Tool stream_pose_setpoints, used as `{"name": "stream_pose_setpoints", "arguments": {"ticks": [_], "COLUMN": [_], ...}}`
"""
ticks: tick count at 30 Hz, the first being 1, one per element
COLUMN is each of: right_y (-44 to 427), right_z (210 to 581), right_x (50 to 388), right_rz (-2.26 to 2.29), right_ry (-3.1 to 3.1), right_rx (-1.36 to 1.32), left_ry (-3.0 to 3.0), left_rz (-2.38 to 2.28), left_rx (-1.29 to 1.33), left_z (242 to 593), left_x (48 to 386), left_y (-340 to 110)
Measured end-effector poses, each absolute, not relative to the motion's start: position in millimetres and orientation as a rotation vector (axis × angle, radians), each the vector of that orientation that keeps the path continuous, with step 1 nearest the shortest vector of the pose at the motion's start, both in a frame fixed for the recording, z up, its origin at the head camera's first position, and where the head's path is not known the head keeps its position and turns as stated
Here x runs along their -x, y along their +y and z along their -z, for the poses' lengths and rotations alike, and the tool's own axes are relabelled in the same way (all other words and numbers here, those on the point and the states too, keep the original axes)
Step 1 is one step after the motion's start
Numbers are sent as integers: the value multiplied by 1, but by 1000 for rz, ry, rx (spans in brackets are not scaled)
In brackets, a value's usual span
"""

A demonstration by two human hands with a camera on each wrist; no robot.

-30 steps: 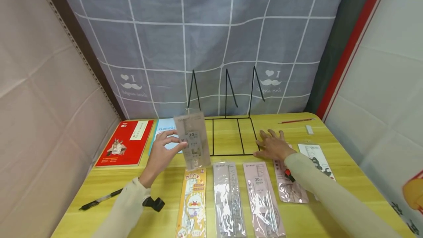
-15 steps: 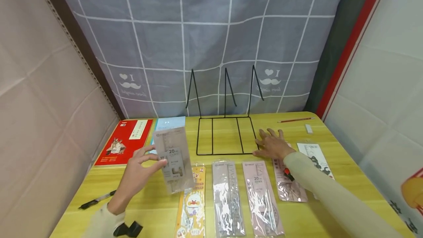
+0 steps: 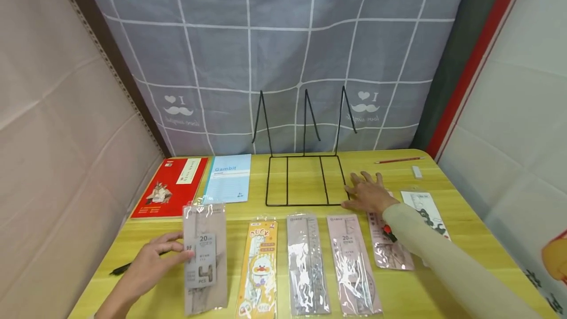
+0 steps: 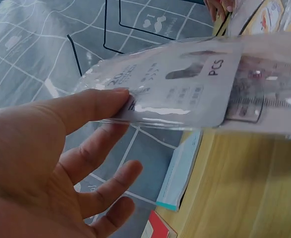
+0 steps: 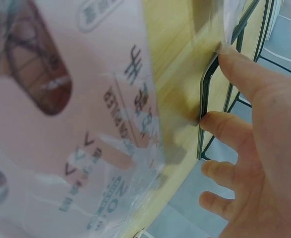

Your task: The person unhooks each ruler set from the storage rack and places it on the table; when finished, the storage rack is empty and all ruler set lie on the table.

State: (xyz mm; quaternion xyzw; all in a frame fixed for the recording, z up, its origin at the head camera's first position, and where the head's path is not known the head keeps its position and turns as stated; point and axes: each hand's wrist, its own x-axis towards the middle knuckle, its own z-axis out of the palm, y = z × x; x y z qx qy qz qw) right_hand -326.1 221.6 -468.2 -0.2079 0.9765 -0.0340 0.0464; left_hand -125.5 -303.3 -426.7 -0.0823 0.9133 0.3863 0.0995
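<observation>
My left hand pinches the left edge of a clear-bagged ruler set between thumb and forefinger, above the table's front left. In the left wrist view the thumb presses on the printed card of that ruler set, and the other fingers stand free. My right hand touches the right side of a black wire rack, its fingers spread. The right wrist view has the fingertips on the rack's wire, with a pink ruler set close by.
A yellow duck ruler set, a grey-pink set and a pink set lie in a row. A red book and a blue notebook lie back left. A pencil and eraser lie back right.
My left hand has carried the ruler set away from the rack's left prong, leftward and toward the front. The duck set and blue notebook are now uncovered. My right hand stays at the rack.
</observation>
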Motion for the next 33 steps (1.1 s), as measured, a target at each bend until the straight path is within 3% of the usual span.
{"name": "stream_pose_setpoints", "arguments": {"ticks": [14, 33], "right_y": [227, 236], "right_z": [472, 478], "right_x": [325, 326], "right_rz": [89, 75], "right_ry": [2999, 2976], "right_rx": [636, 657], "left_ry": [3229, 3174], "left_rz": [-880, -714], "left_rx": [-113, 46], "left_z": [489, 496], "left_x": [136, 137], "left_y": [-305, -302]}}
